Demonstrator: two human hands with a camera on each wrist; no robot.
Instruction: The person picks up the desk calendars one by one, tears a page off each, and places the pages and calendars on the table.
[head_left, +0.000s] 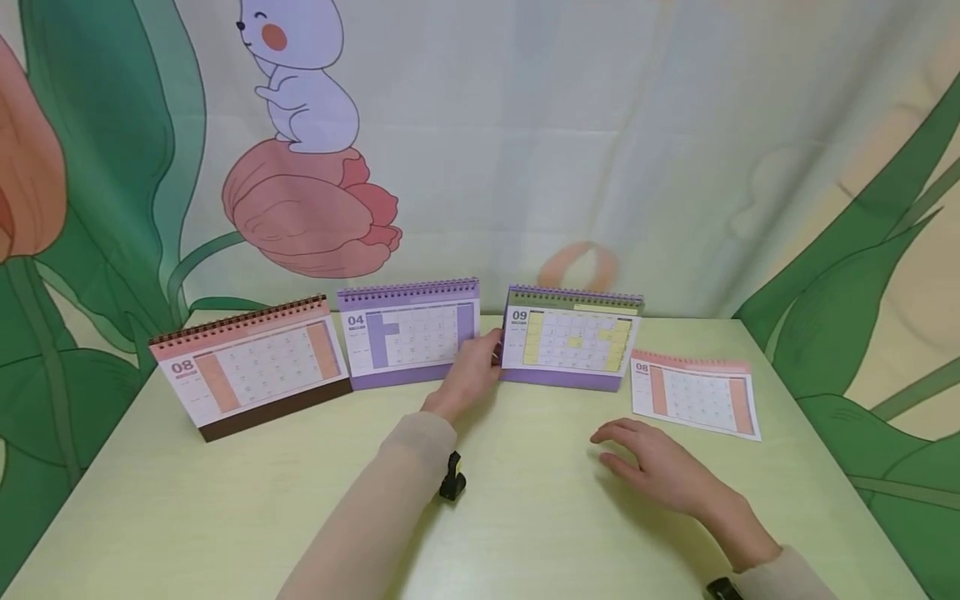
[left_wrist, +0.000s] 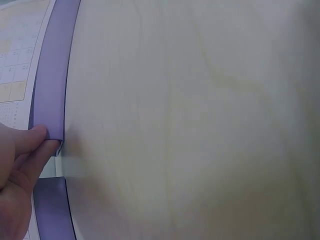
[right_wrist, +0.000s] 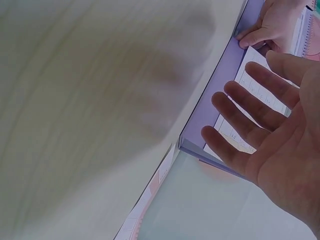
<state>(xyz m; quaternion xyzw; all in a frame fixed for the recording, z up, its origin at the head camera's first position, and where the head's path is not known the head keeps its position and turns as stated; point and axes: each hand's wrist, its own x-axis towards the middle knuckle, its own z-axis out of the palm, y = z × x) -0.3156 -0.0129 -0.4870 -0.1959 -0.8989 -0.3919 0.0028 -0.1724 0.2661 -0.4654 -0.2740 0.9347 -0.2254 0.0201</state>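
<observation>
A desk calendar (head_left: 572, 342) marked 09, with yellow columns and a purple base, stands upright on the table. My left hand (head_left: 472, 371) grips its left edge; in the left wrist view the thumb and fingers pinch the lower corner of the purple base (left_wrist: 51, 90). Just left of that hand stands a purple calendar (head_left: 411, 337) marked 04, partly covered by the fingers. My right hand (head_left: 663, 467) hovers in front of the 09 calendar, fingers spread and holding nothing, as the right wrist view shows.
A pink calendar (head_left: 258, 367) marked 08 with a dark brown base stands at the left, angled inward. At the right a loose pink 08 calendar sheet (head_left: 693, 396) lies on the pale table (head_left: 525, 517). A printed curtain (head_left: 487, 167) hangs behind.
</observation>
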